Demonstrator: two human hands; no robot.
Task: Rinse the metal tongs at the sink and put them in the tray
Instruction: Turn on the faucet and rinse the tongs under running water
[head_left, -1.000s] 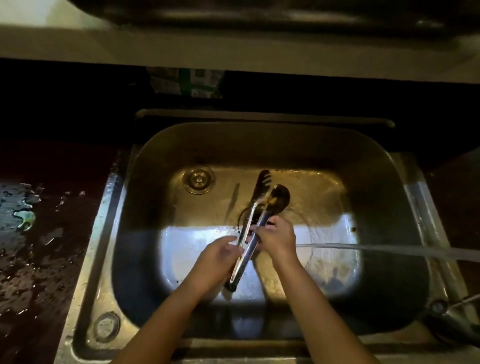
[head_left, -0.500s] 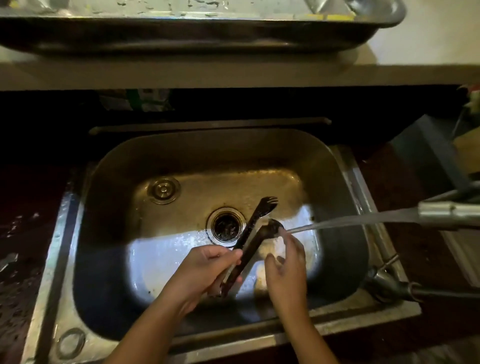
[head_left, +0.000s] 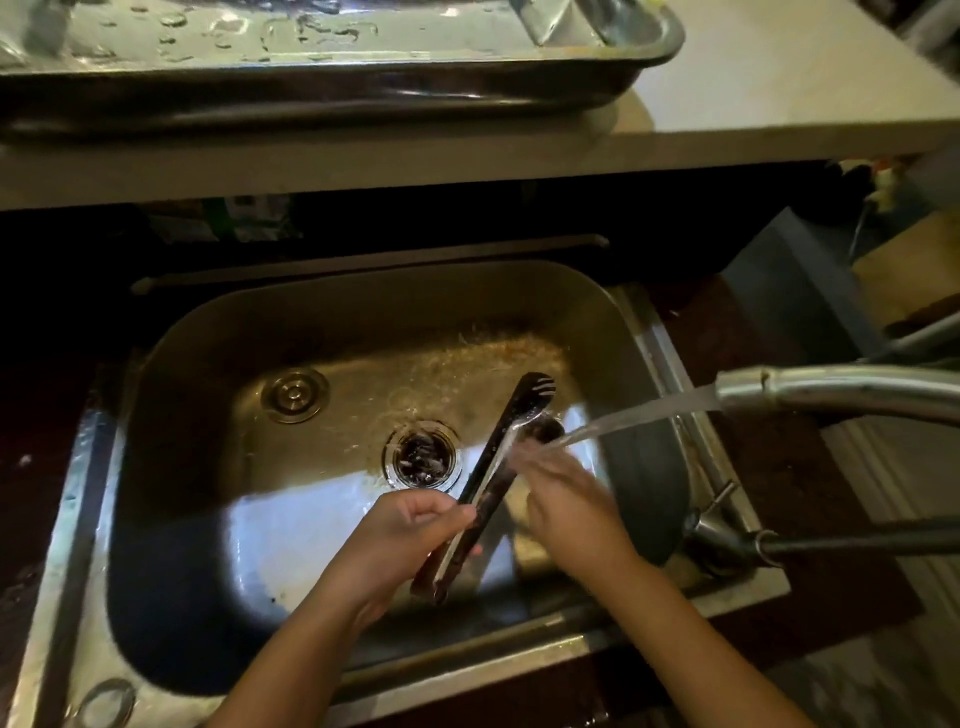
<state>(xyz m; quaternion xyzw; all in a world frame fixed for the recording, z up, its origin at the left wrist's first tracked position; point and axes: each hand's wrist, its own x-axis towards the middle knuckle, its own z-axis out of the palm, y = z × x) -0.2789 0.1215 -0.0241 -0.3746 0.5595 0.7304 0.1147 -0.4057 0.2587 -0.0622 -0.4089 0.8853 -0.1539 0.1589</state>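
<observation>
The metal tongs slant over the steel sink, their forked tips pointing up and right. My left hand is shut on their handle end. My right hand sits just right of the tongs with its fingers spread, under the water stream from the faucet spout. The water strikes the tongs' upper part and my right fingers. A wet metal tray rests on the pale shelf above the sink.
The drain lies just left of the tongs, with a round overflow plate further left. The faucet base and lever stand at the sink's right rim. A dark, wet counter lies to the left.
The view has tilted up and left, showing more of the tray. My right hand has slid lower beside the tongs into the stream. My left hand keeps its hold on the handle.
</observation>
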